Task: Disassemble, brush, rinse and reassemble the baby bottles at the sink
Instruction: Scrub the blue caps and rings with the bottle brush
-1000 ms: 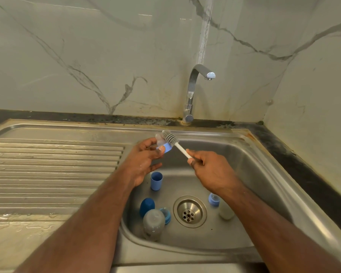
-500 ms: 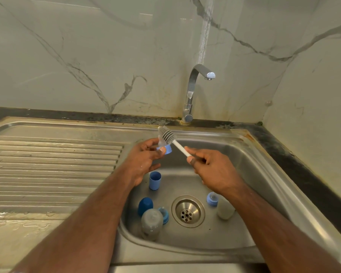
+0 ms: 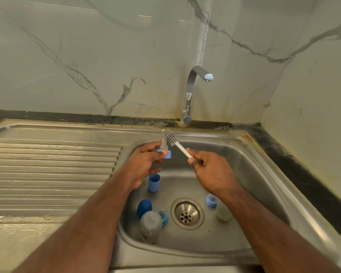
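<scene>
Over the sink (image 3: 250, 154) the left hand (image 3: 144, 164) pinches a teat with its blue ring (image 3: 164, 149). The right hand (image 3: 211, 172) grips the brush (image 3: 174, 142), its bristles beside the teat. In the basin lie a grey bottle (image 3: 150, 226), a pale bottle (image 3: 222, 212), a dark blue cap (image 3: 144, 208) and a light blue cup (image 3: 154, 182).

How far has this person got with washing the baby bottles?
Taking apart looks done: bottle bodies, blue caps and a collar lie loose in the sink. Now the left hand holds a teat while the right hand brushes it with the brush. The tap is dry, so rinsing and reassembly remain.
</scene>
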Tool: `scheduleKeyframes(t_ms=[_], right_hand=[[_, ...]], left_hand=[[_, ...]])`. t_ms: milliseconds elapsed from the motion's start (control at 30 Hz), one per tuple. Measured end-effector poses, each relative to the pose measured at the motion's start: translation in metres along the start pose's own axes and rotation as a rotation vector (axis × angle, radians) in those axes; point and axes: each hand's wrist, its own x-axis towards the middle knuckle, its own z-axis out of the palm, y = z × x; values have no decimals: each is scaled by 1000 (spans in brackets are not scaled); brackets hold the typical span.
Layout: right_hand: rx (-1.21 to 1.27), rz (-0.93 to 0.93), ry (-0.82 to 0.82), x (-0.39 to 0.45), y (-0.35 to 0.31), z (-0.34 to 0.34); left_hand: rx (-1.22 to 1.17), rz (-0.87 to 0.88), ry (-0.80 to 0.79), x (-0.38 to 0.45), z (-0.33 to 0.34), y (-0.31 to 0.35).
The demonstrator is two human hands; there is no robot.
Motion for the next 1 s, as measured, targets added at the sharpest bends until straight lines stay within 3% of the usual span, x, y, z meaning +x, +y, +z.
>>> scheduleKeyframes(t_ms=[167,300,433,533,1000], right_hand=[[20,-28,-62,-6,-1,1],[-8,0,17,1,2,-3],[31,-31,-41,-6,2,-4],[-9,0,15,1,7,-4],[152,27,-41,-1,13,-4]], left_hand=[[9,-7,-10,1,-4,0],[25,18,-12,0,-1,0],[18,17,-12,0,-2,1],[21,25,-22,-1,-1,0],[47,108,-13,4,-3,-4]])
